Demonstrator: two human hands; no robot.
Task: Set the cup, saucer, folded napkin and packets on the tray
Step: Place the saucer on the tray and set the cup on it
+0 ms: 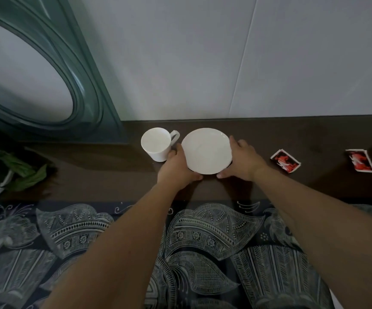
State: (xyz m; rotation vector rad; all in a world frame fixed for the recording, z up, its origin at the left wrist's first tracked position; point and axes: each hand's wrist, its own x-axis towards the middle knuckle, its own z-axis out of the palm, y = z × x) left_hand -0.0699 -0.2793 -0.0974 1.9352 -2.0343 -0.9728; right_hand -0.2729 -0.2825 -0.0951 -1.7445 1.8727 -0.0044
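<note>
Head view: a white saucer (206,150) sits at the middle of a dark brown counter (104,175), with both hands clasped on its rim. The left hand (177,168) holds the rim from about 7 to 9 o'clock, its thumb lying along the near edge and its fingers curled up the left side. The right hand (243,159) holds the rim from 3 to 5 o'clock, thumb at the near edge and fingers spread up the right side. Whether the saucer is lifted or still resting on the counter cannot be told.

At 9 o'clock from the saucer stands a white cup (157,143), upright, its handle turned toward the saucer. The cup is just beside the left hand's fingers; whether they touch cannot be told.

At 3 o'clock, well apart from the right hand, lies a red and black packet (285,161), flat and turned askew. A second packet (360,160) lies further out at 3 o'clock, near the frame's right edge.

The counter's far edge meets a pale wall (202,63) just beyond the cup and saucer. A green oval frame (91,74) leans at 10 o'clock. Green leaves (24,172) lie at the far left. Bare counter lies between the hands and the counter's near edge at 6 o'clock, where a patterned dark cloth (202,230) shows below the forearms.
</note>
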